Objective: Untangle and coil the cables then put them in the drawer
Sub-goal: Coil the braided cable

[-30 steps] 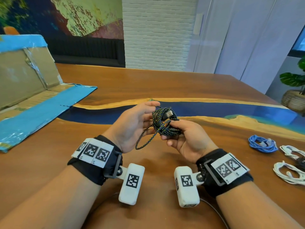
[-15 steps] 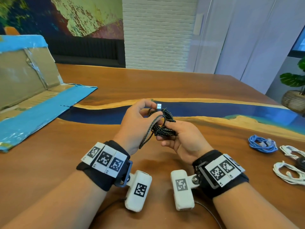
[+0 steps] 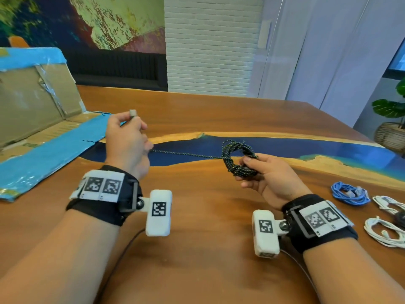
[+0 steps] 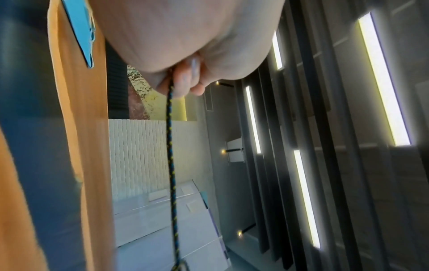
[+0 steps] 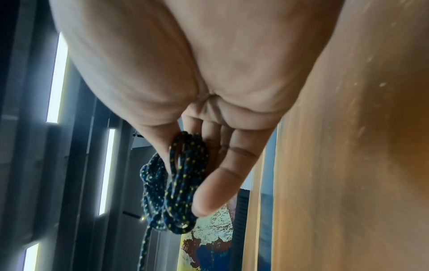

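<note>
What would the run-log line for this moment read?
phase: untangling | left hand: pinches plug end | right hand: grips braided cable bundle | strand taut between hands | drawer: unseen

A long brown wooden table point(image 3: 219, 119) with a dark blue resin band point(image 3: 295, 148) running across it fills the foreground. Behind it rises a white painted brick pillar point(image 3: 208, 44), with a green, blue and red mural point(image 3: 98, 20) to its left. At the far right a green leafy plant point(image 3: 392, 108) stands in a woven wicker basket point(image 3: 388, 137).
</note>
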`<action>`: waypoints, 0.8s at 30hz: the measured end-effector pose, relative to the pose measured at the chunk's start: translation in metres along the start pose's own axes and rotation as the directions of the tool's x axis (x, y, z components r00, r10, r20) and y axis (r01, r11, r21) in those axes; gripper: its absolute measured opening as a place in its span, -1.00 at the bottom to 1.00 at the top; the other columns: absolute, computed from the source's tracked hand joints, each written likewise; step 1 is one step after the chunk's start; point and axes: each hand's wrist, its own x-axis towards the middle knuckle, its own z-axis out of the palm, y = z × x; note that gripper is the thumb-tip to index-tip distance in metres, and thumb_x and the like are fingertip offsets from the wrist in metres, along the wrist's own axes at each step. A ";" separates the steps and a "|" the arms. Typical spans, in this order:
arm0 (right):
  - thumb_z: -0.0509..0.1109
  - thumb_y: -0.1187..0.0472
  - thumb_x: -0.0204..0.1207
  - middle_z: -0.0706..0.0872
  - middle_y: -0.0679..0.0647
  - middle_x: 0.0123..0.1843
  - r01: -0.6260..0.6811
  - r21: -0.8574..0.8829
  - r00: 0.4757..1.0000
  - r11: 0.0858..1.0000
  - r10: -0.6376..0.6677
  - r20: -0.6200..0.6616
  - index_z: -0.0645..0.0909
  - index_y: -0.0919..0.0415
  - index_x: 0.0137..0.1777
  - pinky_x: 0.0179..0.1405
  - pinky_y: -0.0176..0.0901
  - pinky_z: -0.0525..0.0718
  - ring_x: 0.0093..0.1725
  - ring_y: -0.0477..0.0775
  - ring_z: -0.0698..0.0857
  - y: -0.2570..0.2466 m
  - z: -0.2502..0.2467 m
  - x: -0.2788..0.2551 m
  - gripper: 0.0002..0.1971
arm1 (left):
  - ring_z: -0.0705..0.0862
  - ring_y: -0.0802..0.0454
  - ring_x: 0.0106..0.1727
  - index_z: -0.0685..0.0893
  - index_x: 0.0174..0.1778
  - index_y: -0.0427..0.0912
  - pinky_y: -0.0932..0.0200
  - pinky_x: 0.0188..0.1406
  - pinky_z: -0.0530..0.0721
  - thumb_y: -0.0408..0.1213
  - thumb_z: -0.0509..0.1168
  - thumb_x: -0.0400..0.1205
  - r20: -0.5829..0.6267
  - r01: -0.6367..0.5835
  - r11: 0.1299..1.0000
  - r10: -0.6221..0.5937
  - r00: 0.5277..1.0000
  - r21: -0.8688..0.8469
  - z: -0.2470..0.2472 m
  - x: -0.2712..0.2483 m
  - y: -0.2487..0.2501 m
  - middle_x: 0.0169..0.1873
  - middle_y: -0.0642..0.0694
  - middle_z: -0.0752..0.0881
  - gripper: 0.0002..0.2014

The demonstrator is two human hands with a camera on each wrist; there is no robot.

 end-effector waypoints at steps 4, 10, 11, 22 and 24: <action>0.30 0.33 0.72 0.70 0.20 -0.32 0.006 0.083 0.999 0.997 -0.002 -0.052 0.68 0.38 0.01 -0.53 -0.24 0.71 -0.45 0.07 0.69 -0.001 -0.005 0.001 -0.85 | 0.38 0.11 -0.56 0.68 0.05 0.02 0.19 -0.57 0.37 -0.35 0.32 0.73 0.184 -0.157 0.908 0.091 0.979 0.389 0.002 -0.003 -0.016 -0.37 0.10 0.72 -0.85; 0.28 0.32 0.68 0.72 0.24 -0.31 -0.005 0.189 0.998 0.982 -0.007 0.066 0.74 0.37 0.03 -0.65 -0.27 0.64 -0.57 0.02 0.60 0.000 0.004 -0.005 -0.80 | 0.47 0.22 -0.54 0.85 -0.07 0.02 0.27 -0.48 0.43 -0.26 0.46 0.70 0.533 -0.258 0.728 -0.171 0.829 0.635 0.005 -0.021 -0.024 -0.29 -0.10 0.73 -0.90; 0.29 0.33 0.66 0.73 0.25 -0.31 -0.007 0.192 0.997 0.981 -0.009 0.082 0.75 0.36 0.02 -0.65 -0.26 0.64 -0.58 0.03 0.60 0.001 0.007 -0.006 -0.80 | 0.45 0.22 -0.55 0.86 -0.09 0.01 0.21 -0.45 0.41 -0.27 0.46 0.70 0.558 -0.246 0.724 -0.227 0.798 0.645 0.007 -0.025 -0.025 -0.31 -0.09 0.66 -0.89; 0.23 0.39 0.71 0.65 0.29 -0.32 -0.037 0.130 0.991 0.991 0.020 0.134 0.68 0.44 0.03 -0.65 -0.24 0.65 -0.59 0.05 0.60 0.006 0.023 -0.008 -0.81 | 0.49 0.07 -0.35 0.81 -0.11 -0.13 0.19 -0.36 0.40 -0.46 0.43 0.62 0.731 0.184 0.924 -0.377 0.569 0.334 0.021 -0.054 -0.038 -0.29 -0.08 0.62 -0.87; 0.24 0.39 0.72 0.66 0.28 -0.33 -0.040 0.126 0.989 0.991 0.021 0.147 0.68 0.45 0.04 -0.64 -0.25 0.67 -0.58 0.05 0.61 0.006 0.023 -0.009 -0.81 | 0.58 0.00 -0.30 0.65 -0.08 -0.18 0.20 -0.32 0.57 -0.49 0.49 0.54 0.715 0.251 0.936 -0.351 0.605 0.247 0.021 -0.052 -0.037 -0.21 -0.17 0.64 -0.81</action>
